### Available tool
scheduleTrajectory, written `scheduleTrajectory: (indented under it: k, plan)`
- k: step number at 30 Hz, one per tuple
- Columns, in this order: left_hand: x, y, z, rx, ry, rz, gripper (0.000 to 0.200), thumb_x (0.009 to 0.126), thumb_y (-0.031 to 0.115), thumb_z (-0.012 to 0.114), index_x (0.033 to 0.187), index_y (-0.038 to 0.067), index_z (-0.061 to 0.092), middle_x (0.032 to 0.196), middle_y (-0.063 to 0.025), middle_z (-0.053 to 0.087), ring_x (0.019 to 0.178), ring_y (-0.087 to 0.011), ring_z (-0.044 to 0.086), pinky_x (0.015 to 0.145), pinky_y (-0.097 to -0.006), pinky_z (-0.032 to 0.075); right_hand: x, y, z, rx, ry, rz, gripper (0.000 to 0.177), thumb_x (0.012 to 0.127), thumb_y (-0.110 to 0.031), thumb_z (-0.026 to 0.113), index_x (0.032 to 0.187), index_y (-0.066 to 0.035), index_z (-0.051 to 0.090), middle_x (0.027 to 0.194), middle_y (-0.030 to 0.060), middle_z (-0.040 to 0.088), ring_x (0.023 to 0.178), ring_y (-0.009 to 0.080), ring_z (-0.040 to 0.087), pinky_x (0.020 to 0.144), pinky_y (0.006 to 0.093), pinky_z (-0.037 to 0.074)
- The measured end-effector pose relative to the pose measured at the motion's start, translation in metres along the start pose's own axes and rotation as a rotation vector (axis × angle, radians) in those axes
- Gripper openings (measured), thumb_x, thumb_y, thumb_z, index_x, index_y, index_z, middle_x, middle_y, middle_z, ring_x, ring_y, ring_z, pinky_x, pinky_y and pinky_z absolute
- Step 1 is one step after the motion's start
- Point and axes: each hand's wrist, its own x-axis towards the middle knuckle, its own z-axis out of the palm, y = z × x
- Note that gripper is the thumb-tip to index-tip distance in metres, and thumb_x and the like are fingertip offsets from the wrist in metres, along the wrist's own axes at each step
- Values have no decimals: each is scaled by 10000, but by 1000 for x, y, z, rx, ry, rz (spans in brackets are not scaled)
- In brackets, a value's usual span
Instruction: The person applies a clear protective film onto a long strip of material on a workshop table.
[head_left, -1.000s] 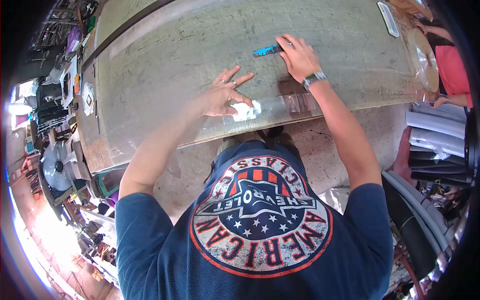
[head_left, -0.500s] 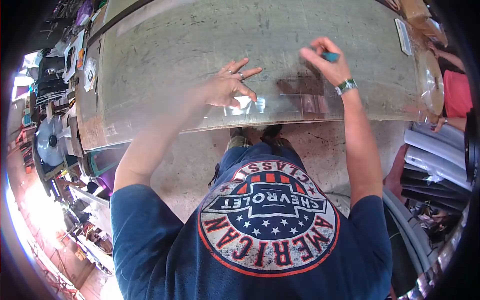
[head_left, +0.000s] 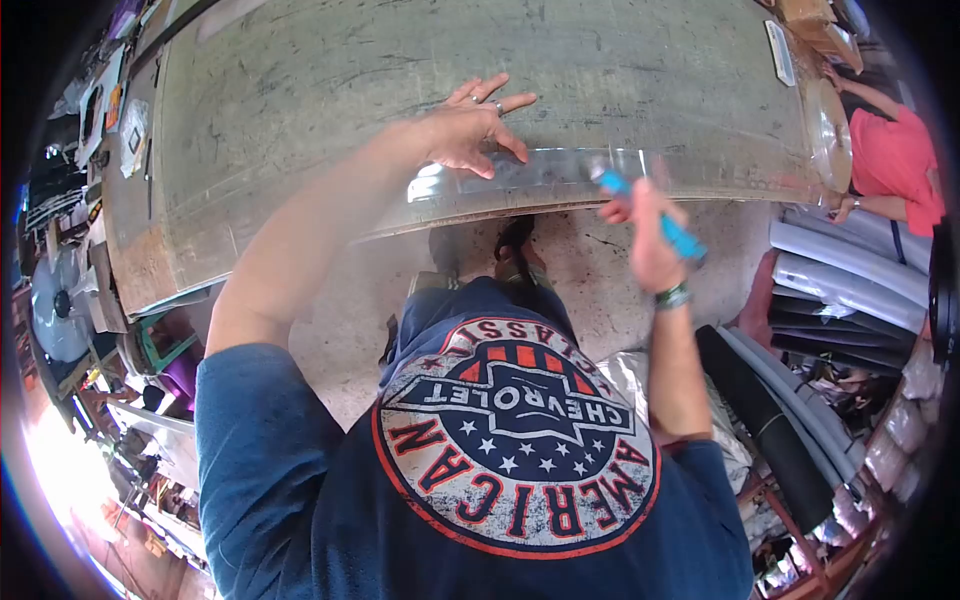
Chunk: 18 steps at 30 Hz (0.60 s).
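Note:
Fingers spread, my left hand [head_left: 475,132] is over the worktable near its front edge, wearing rings, with its thumb and fingertips right at a clear plastic strip [head_left: 560,168]. The strip lies along the edge and catches bright reflections. My right hand [head_left: 655,245], smeared by motion, is closed around a slim blue utility knife [head_left: 683,238]. The knife slants up and left, its blurred pale tip overlapping the strip in this view. A green-banded watch [head_left: 672,297] circles my right wrist. The green-grey worktable top [head_left: 330,90] is scratched and stained.
A person in a pink top [head_left: 893,160] stands at the table's right end, hands near its edge. Rolls of sheet material [head_left: 850,280] lie at the lower right. A white tray-like object [head_left: 779,54] rests at the far right. A fan [head_left: 62,302] stands left.
My right hand has dropped from above the table to its front edge, and the blue knife now shows at length. My left hand keeps its spread pose. The view has shifted.

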Motion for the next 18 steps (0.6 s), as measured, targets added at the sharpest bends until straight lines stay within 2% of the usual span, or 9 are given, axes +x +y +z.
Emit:
scheduleTrajectory:
  k: [2,4,7,11,12,18]
  plan:
    - [0,0,-1,-3,-1,-6,591,643,178,890,1188,360,751,1696,-13,198,1562,-399,45,1249,-619,77,-28,16,45,61,26,-128,263,1043,-160,564,948,56,678,858,130,707,751,159,669,665,324,523]
    - [-1,2,-3,5,-16,-10,595,648,166,884,1194,360,749,1697,-12,195,1563,-397,42,1249,-622,68,-33,13,76,-52,4,-127,265,1045,-162,546,965,63,658,860,159,688,760,228,677,677,354,513]
    - [-1,0,0,8,4,13,605,655,153,871,1210,356,744,1697,-18,195,1564,-395,40,1248,-624,63,-21,32,102,-176,25,-238,328,1070,-206,511,1043,84,662,899,151,717,810,178,687,726,312,531]
    - [-2,0,0,18,-6,4,618,662,150,864,1234,348,735,1697,-24,194,1564,-396,40,1249,-617,69,-3,41,116,-306,65,-349,319,1059,-221,527,1016,62,668,853,163,689,767,253,676,708,354,513]
    - [-2,0,1,18,-4,6,623,662,150,865,1239,346,733,1698,-24,191,1563,-396,40,1249,-615,69,-2,36,117,-271,39,-279,266,1038,-185,538,1036,48,667,964,235,674,880,410,662,767,425,512]
    - [-2,0,0,26,-9,4,639,657,153,872,1248,347,727,1701,-17,181,1563,-395,51,1251,-610,63,4,41,119,-282,19,-255,273,1032,-196,549,1058,40,683,986,232,683,900,403,668,796,422,520]
